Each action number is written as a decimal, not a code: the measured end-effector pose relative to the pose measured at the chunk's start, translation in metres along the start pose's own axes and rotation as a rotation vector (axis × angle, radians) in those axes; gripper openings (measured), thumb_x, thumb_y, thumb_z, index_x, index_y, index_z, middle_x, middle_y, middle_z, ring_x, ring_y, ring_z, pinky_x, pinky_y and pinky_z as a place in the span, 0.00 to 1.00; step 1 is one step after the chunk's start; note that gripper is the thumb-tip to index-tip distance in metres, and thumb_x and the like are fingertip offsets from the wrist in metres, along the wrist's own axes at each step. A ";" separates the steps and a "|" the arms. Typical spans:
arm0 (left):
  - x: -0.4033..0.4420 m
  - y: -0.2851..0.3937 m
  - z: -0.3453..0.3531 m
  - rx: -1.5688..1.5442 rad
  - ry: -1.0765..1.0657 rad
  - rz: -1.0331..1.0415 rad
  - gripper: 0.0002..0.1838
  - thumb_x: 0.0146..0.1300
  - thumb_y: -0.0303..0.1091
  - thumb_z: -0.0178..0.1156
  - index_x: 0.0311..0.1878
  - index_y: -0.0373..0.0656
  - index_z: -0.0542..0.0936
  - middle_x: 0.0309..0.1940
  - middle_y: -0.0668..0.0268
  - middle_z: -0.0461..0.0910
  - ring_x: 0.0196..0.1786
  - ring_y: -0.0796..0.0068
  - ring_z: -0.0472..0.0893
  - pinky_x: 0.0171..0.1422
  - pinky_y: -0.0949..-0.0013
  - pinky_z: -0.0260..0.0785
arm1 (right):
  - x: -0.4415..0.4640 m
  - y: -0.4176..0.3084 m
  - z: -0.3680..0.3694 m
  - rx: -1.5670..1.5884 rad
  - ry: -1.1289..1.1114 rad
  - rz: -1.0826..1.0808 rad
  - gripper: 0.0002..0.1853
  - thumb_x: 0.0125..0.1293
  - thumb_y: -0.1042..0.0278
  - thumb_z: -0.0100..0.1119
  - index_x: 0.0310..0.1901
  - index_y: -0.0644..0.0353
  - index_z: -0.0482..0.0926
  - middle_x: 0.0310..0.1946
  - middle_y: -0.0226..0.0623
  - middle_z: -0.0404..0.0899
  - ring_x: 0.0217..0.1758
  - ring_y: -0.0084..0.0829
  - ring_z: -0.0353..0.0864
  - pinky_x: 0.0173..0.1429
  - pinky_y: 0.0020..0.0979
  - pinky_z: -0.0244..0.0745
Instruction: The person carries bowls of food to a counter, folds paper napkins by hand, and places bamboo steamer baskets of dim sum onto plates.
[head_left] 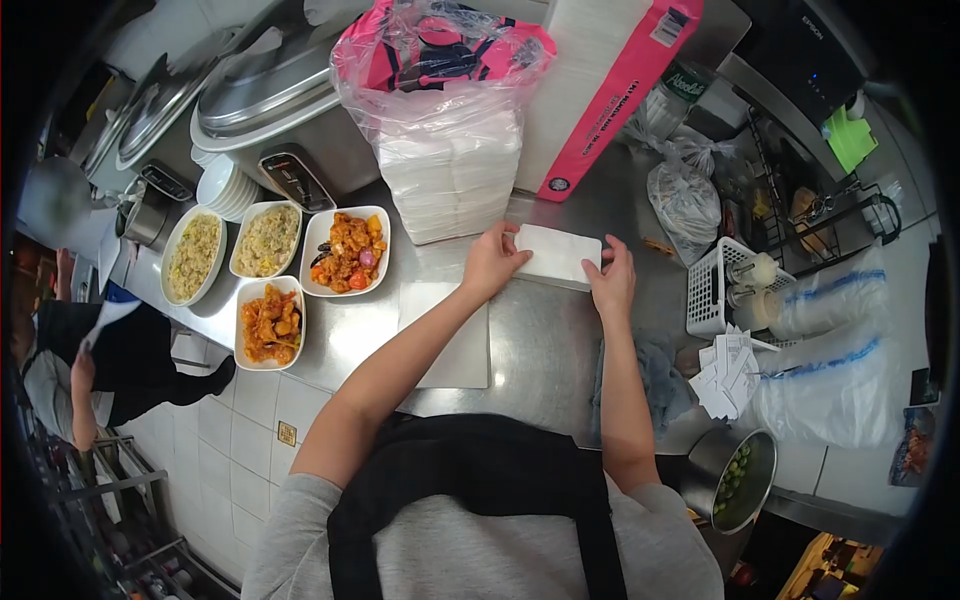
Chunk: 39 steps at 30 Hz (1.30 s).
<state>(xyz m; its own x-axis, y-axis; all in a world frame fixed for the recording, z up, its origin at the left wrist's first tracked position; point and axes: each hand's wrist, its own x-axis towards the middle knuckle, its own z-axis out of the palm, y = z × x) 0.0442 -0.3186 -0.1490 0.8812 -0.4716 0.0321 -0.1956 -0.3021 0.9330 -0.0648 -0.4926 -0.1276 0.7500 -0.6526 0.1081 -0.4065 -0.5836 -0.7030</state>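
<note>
Got white napkin stack flat between left hand and right hand, mid-width on steel counter, well in from near edge. Can't tell if lifted or resting. Points crosswise: long axis hand to hand, roughly along near edge, right end slightly closer to it. Left: partly closed, thumb on top at left end, fingers curled at far-left corner. Right: partly closed too, thumb and fingers on right end. Stands just beyond, to the left: tall napkin pile. Lies nearer that edge: pale flat sheet leftward, grey-blue cloth rightward.
</note>
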 end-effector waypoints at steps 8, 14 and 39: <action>-0.018 -0.003 0.017 -0.484 -0.044 -0.118 0.31 0.68 0.48 0.40 0.67 0.34 0.52 0.68 0.56 0.50 0.70 0.68 0.49 0.71 0.71 0.39 | -0.001 0.016 0.027 0.509 -0.100 0.113 0.34 0.67 0.49 0.44 0.66 0.66 0.51 0.66 0.48 0.52 0.69 0.39 0.53 0.69 0.30 0.48; -0.017 0.004 0.012 -0.468 -0.137 -0.097 0.35 0.69 0.50 0.37 0.68 0.34 0.44 0.70 0.56 0.43 0.73 0.67 0.42 0.73 0.72 0.33 | 0.001 0.017 0.023 0.329 -0.048 -0.010 0.36 0.67 0.48 0.41 0.66 0.67 0.48 0.68 0.50 0.49 0.71 0.40 0.48 0.71 0.31 0.43; 0.006 0.039 -0.018 0.720 -0.363 0.581 0.54 0.38 0.43 0.70 0.66 0.33 0.51 0.65 0.50 0.53 0.70 0.56 0.50 0.71 0.54 0.44 | 0.008 -0.044 -0.011 -0.324 -0.472 -0.473 0.55 0.38 0.62 0.71 0.67 0.60 0.47 0.67 0.45 0.51 0.72 0.42 0.45 0.72 0.45 0.41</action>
<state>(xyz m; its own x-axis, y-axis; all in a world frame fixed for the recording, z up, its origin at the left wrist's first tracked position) 0.0500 -0.3181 -0.1056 0.4040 -0.8945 0.1912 -0.8759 -0.3180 0.3630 -0.0471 -0.4777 -0.0878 0.9980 -0.0616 -0.0167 -0.0631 -0.9117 -0.4061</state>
